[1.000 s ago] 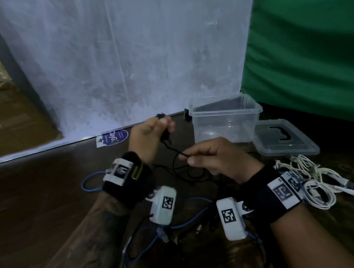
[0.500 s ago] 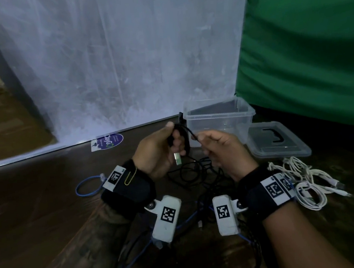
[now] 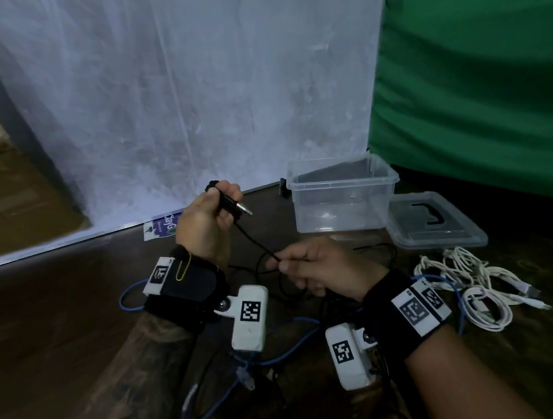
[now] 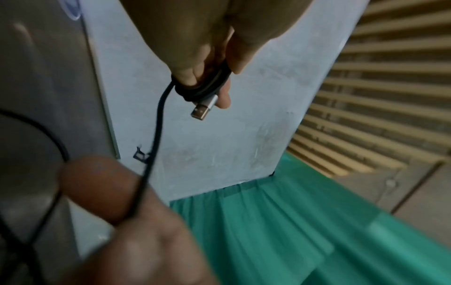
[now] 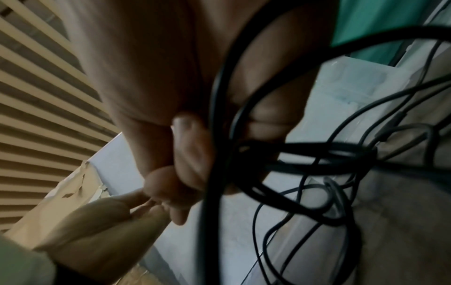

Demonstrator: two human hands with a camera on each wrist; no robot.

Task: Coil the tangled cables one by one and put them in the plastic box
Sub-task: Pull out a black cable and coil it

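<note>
My left hand is raised and grips a black USB cable, several turns of it wound round the fingers, its silver plug sticking out. The cable runs down to my right hand, which pinches it between thumb and forefinger below and to the right. More black cable hangs in tangled loops under the right hand down to the floor. The clear plastic box stands open behind the right hand, with nothing showing inside.
The box's clear lid lies right of it. A bundle of white cables lies on the dark wooden floor at the right. A blue cable snakes under my wrists. A white sheet and green cloth hang behind.
My hands have drawn apart: the left rose with the wound cable, its plug swinging to point right, and the right dropped lower, sliding along the black cable. The view shifted slightly.
</note>
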